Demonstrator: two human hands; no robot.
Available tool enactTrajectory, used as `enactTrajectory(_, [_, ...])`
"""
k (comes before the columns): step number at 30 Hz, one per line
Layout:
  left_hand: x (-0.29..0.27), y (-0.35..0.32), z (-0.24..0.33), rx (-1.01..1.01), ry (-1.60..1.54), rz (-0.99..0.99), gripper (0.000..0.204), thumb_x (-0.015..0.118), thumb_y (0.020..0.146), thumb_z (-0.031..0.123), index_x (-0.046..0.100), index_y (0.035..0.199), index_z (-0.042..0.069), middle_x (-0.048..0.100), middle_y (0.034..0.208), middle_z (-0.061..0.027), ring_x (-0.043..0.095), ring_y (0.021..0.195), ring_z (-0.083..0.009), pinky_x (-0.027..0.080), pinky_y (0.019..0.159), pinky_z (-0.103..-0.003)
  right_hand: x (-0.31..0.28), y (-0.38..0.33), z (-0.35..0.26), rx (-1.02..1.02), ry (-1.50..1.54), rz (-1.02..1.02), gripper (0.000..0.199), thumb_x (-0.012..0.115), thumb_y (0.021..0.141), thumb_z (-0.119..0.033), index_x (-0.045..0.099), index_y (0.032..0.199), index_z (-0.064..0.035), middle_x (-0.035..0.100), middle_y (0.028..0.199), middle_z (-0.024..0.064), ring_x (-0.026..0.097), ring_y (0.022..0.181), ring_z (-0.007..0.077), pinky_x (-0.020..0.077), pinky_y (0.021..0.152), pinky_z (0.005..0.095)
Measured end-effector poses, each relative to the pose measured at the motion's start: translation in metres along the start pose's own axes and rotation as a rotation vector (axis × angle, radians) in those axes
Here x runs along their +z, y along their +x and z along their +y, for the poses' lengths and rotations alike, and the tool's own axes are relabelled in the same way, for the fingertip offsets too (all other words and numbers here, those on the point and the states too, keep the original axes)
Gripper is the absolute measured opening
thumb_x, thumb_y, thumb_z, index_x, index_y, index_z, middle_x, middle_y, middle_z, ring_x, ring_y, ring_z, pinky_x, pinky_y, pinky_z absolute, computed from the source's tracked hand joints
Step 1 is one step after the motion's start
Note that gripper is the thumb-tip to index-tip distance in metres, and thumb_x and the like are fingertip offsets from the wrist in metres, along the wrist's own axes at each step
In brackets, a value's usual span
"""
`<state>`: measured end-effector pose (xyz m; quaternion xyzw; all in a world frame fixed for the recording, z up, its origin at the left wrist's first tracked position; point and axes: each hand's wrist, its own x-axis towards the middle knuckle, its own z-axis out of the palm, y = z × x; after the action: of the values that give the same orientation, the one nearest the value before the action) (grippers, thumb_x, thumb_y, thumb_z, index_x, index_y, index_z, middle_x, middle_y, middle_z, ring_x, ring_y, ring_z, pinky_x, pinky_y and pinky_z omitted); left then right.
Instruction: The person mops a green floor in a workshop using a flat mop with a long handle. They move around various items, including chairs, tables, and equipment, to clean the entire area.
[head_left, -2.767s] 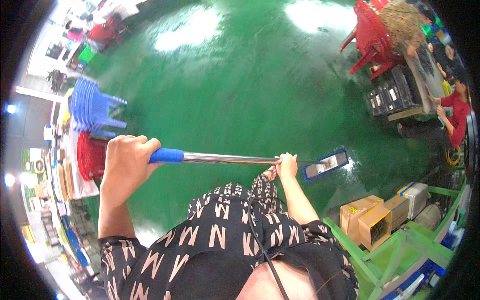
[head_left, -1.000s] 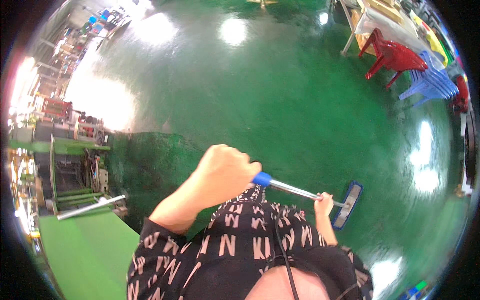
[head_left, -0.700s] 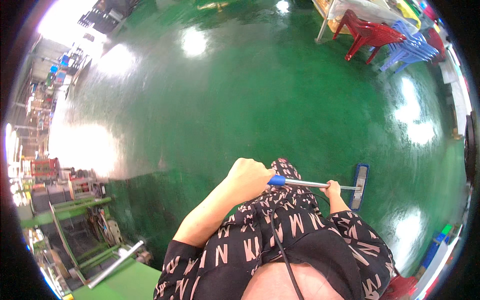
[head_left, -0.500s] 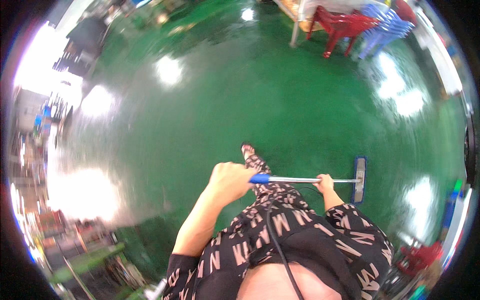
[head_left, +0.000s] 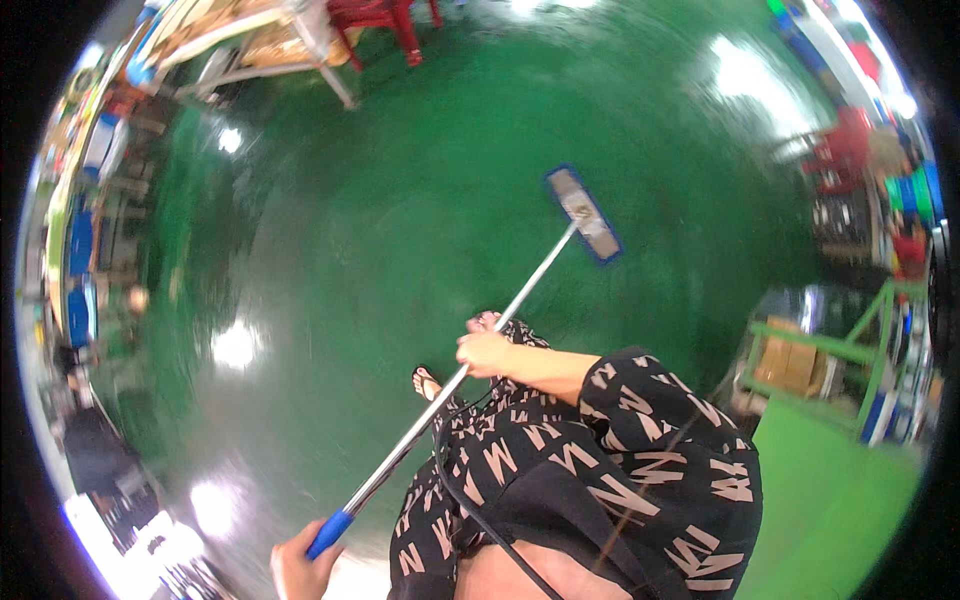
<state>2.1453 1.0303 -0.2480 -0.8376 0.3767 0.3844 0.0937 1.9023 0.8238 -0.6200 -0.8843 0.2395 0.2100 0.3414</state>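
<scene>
A flat mop point(head_left: 540, 268) with a metal pole and a blue grip slants across the view from lower left to upper right. My left hand point(head_left: 298, 565) is closed round the blue grip at the pole's near end. Farther up, my right hand point(head_left: 483, 354) wraps round the bare metal. The rectangular mop head point(head_left: 584, 214), grey on top with a blue fringe, lies flat on the green floor point(head_left: 330, 230) ahead of me. My sandalled feet point(head_left: 426, 383) show beneath the pole.
Far left stands a table point(head_left: 325, 60) with pale legs, beside a red plastic chair point(head_left: 385, 22). On the right is a green metal frame point(head_left: 820, 345) with cardboard boxes point(head_left: 785, 362). Shelving with blue bins point(head_left: 80, 240) lines the left. A black cable point(head_left: 470, 510) hangs before me.
My view has turned to the right. The mop has swung from lying crosswise to slanting forward, its head now farther ahead. My left hand has dropped to the lower left; both hands keep their hold.
</scene>
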Motion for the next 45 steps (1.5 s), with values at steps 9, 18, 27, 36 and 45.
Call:
enactTrajectory(9, [-0.127, 0.072, -0.135, 0.214, 0.053, -0.126, 0.037, 0.067, 0.078, -0.001, 0.060, 0.114, -0.007, 0.068, 0.100, -0.0143, 0.062, 0.091, -0.0143, 0.048, 0.082, -0.027, -0.032, 0.077, -0.147, 0.055, 0.277, 0.335, 0.013, 0.066, 0.077, -0.033, 0.065, 0.081, -0.0204, 0.064, 0.094, 0.0010, 0.049, 0.121, 0.0290, 0.0106, 0.106, 0.0693])
enactTrajectory(18, [0.110, 0.182, -0.116, 0.518, -0.100, -0.209, 0.042, 0.070, 0.078, 0.020, 0.062, 0.116, 0.005, 0.065, 0.087, -0.0011, 0.056, 0.080, -0.0069, 0.046, 0.076, -0.023, 0.030, -0.033, -0.009, 0.612, 0.625, 0.777, 0.028, 0.062, 0.078, -0.034, 0.070, 0.097, -0.0145, 0.067, 0.104, 0.0076, 0.062, 0.099, 0.0250, 0.0408, 0.086, 0.0460])
enactTrajectory(27, [0.227, 0.327, 0.309, 0.933, -0.197, -0.541, 0.049, 0.060, 0.083, 0.016, 0.047, 0.128, 0.002, 0.050, 0.060, -0.0047, 0.049, 0.043, -0.0145, 0.040, 0.040, -0.031, 0.280, -0.239, 0.016, 1.484, 0.895, 0.720, 0.032, 0.058, 0.079, -0.036, 0.072, 0.092, -0.0109, 0.067, 0.094, 0.0160, 0.064, 0.091, 0.0330, 0.0507, 0.079, 0.0416])
enactTrajectory(36, [0.319, 0.228, 0.328, 0.915, 0.075, -0.493, 0.044, 0.052, 0.079, 0.008, 0.040, 0.121, 0.003, 0.063, 0.079, -0.0207, 0.066, 0.060, -0.0305, 0.054, 0.051, -0.040, 0.428, -0.204, -0.184, 1.689, 2.047, 1.219, 0.025, 0.072, 0.079, -0.021, 0.069, 0.097, -0.0039, 0.069, 0.087, 0.0068, 0.062, 0.068, 0.0169, 0.0499, 0.059, 0.0315])
enactTrajectory(45, [0.197, 0.199, -0.023, 0.891, 0.226, -0.518, 0.067, 0.056, 0.076, 0.009, 0.035, 0.140, 0.007, 0.049, 0.062, -0.0038, 0.048, 0.043, -0.0130, 0.041, 0.040, -0.030, 0.523, -0.174, -0.222, 1.535, 1.562, 1.387, 0.031, 0.067, 0.081, -0.026, 0.067, 0.103, -0.0037, 0.066, 0.082, 0.0033, 0.060, 0.069, 0.0141, 0.0502, 0.062, 0.0298])
